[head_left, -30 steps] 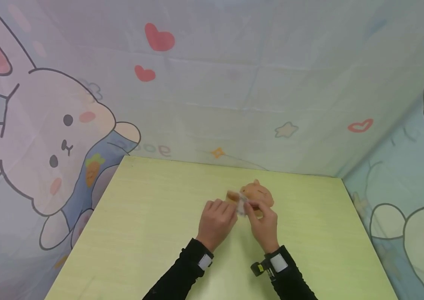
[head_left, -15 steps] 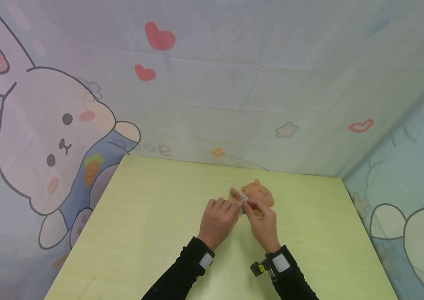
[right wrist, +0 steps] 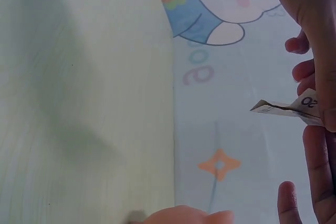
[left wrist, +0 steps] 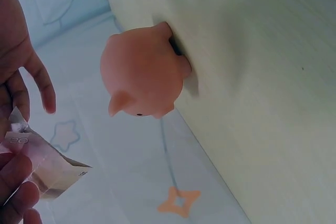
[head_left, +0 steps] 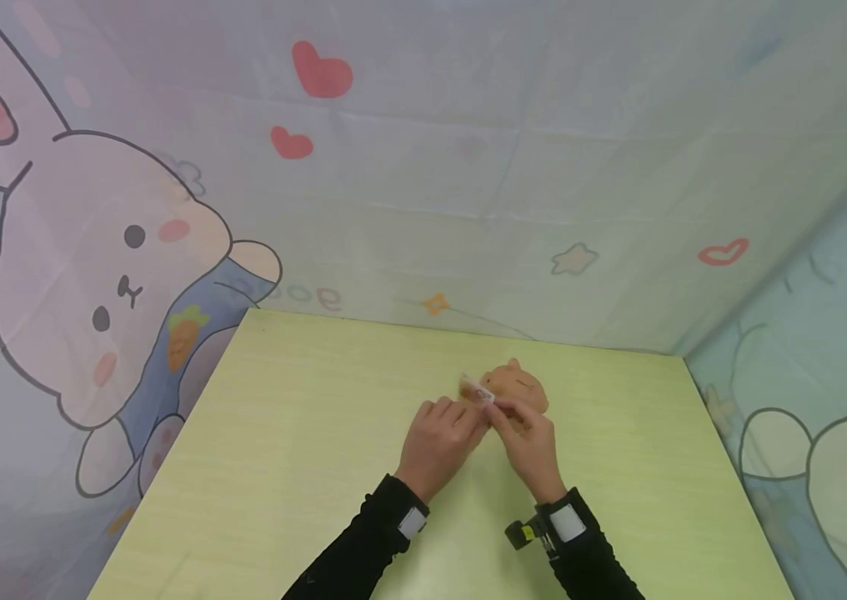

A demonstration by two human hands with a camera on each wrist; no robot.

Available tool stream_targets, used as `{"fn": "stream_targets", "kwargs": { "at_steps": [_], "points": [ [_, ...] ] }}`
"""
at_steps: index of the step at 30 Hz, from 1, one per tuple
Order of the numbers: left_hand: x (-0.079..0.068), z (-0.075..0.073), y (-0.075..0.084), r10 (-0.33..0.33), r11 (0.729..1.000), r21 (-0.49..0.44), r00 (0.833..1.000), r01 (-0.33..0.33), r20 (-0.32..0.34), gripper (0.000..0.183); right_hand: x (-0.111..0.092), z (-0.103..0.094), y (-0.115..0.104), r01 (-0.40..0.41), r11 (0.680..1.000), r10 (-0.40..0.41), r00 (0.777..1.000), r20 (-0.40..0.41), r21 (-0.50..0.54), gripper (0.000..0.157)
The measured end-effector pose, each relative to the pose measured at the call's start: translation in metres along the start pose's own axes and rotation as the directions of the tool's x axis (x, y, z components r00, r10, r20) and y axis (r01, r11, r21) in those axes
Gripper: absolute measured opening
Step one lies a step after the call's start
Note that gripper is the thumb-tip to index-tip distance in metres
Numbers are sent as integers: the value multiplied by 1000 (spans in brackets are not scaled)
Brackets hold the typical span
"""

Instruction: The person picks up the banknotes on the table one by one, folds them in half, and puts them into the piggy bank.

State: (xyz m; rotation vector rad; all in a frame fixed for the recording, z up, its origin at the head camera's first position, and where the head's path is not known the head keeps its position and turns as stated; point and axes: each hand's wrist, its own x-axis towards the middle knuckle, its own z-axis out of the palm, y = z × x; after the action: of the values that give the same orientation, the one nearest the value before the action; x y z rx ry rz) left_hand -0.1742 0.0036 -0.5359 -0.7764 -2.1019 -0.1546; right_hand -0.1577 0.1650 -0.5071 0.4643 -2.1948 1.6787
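A small folded banknote (head_left: 478, 391) is held between both hands above the table. In the left wrist view the banknote (left wrist: 52, 174) looks creased, with corners sticking out; the right wrist view shows dark print on the banknote (right wrist: 281, 110). My left hand (head_left: 437, 443) pinches its left side with curled fingers. My right hand (head_left: 530, 447) pinches the other side between thumb and fingertips. Just behind the right hand stands an orange-pink piggy bank (head_left: 517, 385); the left wrist view shows the piggy bank (left wrist: 144, 72) upright on its feet, touched by neither hand.
The pale yellow-green table (head_left: 303, 400) ends at a cloth backdrop (head_left: 408, 200) printed with rabbits, hearts and stars. Black sleeves and wrist straps cover both forearms. A small black camera (head_left: 519, 533) sticks out from the right wrist.
The banknote has turned and been folded smaller between the fingers, its print showing more plainly now. My left hand has shifted slightly right, toward the right hand. The piggy bank has stayed put.
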Motion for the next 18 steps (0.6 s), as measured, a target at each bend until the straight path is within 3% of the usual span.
{"fn": "stream_targets", "kwargs": {
  "at_steps": [8, 18],
  "points": [
    [0, -2, 3, 3, 1000, -20, 999, -2, 34, 35, 1, -4, 4, -24, 999, 23, 1000, 13, 32, 11],
    [2, -5, 1, -20, 994, -111, 1000, 23, 21, 27, 2, -10, 6, -25, 997, 23, 999, 31, 67, 10]
  ]
}}
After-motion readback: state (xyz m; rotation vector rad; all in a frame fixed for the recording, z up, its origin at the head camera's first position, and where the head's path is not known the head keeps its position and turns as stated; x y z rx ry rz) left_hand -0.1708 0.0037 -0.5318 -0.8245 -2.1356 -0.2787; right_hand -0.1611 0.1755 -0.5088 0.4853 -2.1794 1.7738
